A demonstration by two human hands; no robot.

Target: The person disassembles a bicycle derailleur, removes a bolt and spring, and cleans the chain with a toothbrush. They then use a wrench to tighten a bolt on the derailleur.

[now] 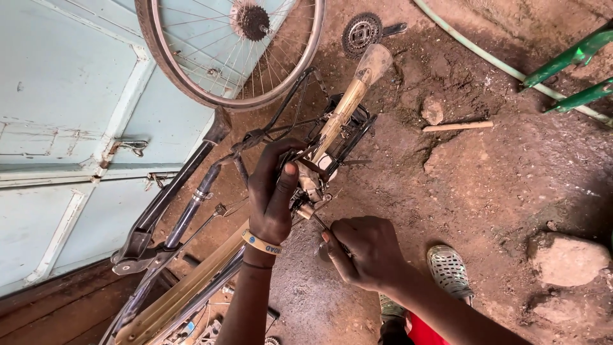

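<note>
Bare dirt floor [511, 185] is seen beneath an upturned bicycle frame [191, 281], with a pale blue door [64, 96] at the left. The left hand [271, 195] is closed around the frame's rear end [313, 169]. The right hand [364, 249] is closed on a thin tool [321, 223], whose tip is set at a fitting [305, 211]. The wheel [230, 51] is already off and leans against the door; a sprocket [361, 32] lies loose. Work on the fitting appears unfinished.

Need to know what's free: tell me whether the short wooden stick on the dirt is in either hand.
No. The wooden stick lies alone on the dirt, apart from the left hand on the bicycle frame and the right hand.
</note>
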